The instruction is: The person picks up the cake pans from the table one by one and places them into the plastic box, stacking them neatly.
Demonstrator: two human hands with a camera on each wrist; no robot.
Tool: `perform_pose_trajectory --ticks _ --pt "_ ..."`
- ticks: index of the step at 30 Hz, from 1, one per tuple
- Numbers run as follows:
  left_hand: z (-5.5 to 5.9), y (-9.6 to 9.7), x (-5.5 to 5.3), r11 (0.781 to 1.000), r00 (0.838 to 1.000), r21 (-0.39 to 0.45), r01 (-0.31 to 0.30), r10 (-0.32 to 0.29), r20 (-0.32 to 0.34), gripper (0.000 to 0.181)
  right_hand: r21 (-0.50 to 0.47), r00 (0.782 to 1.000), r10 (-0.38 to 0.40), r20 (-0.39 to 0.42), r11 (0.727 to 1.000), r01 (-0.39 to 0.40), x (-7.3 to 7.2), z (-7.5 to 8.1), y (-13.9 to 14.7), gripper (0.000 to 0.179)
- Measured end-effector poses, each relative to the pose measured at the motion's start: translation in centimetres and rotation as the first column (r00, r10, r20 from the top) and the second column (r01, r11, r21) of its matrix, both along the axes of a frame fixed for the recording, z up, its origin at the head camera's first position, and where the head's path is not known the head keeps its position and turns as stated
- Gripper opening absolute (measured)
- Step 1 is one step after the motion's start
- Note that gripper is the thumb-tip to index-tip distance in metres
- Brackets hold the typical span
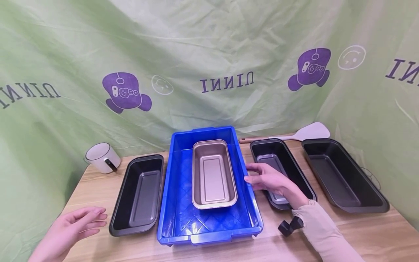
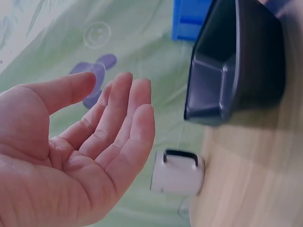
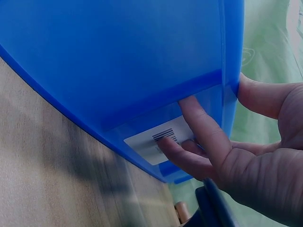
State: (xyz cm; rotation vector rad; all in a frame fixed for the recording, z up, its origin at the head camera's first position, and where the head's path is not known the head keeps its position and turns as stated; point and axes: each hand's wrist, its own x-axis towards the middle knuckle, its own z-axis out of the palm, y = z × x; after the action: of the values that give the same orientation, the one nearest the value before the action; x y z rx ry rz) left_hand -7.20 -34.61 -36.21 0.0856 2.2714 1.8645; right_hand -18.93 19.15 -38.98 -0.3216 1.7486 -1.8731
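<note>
A blue plastic bin point(image 1: 183, 214) stands mid-table with a gold loaf pan point(image 1: 214, 178) inside it. My right hand point(image 1: 270, 179) grips the bin's right side. In the right wrist view the thumb lies on the rim and the fingers point(image 3: 206, 127) press the outer wall by a white barcode label point(image 3: 149, 142). My left hand point(image 1: 73, 227) hangs in the air, relaxed and holding nothing, to the left of a dark loaf pan point(image 1: 144, 198). The left wrist view shows that palm point(image 2: 80, 175) with its fingers slightly bent.
Right of the bin lie a smaller dark loaf pan point(image 1: 289, 160) and a larger one point(image 1: 347, 178). Behind them rests a white spatula point(image 1: 312, 131) with a wooden handle. A white mug point(image 1: 102, 158) with a black handle stands back left. A green curtain point(image 1: 209, 43) hangs behind the table.
</note>
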Motion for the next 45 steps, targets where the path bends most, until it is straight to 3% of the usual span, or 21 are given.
perform_pose_trajectory --ticks 4,11,19,22,26,28,36,40,45 --pt "-0.6 -1.1 0.7 0.993 0.997 -0.088 -0.074 0.077 0.025 0.037 0.002 1.000 0.001 -0.001 1.000 -0.001 0.0 0.0 0.0 0.070" --pt "-1.6 -2.4 1.5 0.950 0.969 -0.255 -0.182 0.217 0.117 0.023 -0.001 1.000 0.007 -0.001 1.000 -0.007 0.0 0.0 0.0 0.070" --pt "-3.0 -2.9 1.5 0.939 0.963 -0.303 -0.160 0.216 0.160 0.018 0.012 1.000 0.012 -0.011 1.000 -0.012 0.0 0.0 0.1 0.071" --pt "-3.4 -2.9 1.2 0.941 0.964 -0.325 -0.093 0.167 0.207 0.032 0.017 1.000 0.006 -0.013 1.000 -0.006 0.0 0.0 0.1 0.070" --pt "-4.3 -3.1 0.9 0.954 0.960 -0.282 0.100 -0.019 0.278 0.051 0.016 1.000 0.001 -0.009 1.000 -0.001 0.0 0.0 0.0 0.070" --pt "-4.8 -2.9 0.8 0.956 0.953 -0.247 0.159 -0.082 0.292 0.051 0.013 1.000 0.000 -0.007 1.000 0.000 0.0 -0.1 0.0 0.070" --pt "-5.8 -1.5 0.3 0.962 0.954 -0.195 0.190 -0.133 0.269 0.050 0.007 1.000 0.003 -0.009 1.000 -0.003 -0.1 -0.2 0.0 0.070" --pt "-5.9 -1.3 -0.1 0.961 0.945 -0.128 0.247 -0.210 0.250 0.042 0.015 1.000 -0.002 -0.007 1.000 0.002 -0.1 -0.2 -0.1 0.070" --pt "-6.1 -0.9 -0.2 0.960 0.937 -0.083 0.266 -0.237 0.255 0.041 0.015 1.000 0.000 -0.010 1.000 0.000 -0.1 -0.2 0.0 0.070"
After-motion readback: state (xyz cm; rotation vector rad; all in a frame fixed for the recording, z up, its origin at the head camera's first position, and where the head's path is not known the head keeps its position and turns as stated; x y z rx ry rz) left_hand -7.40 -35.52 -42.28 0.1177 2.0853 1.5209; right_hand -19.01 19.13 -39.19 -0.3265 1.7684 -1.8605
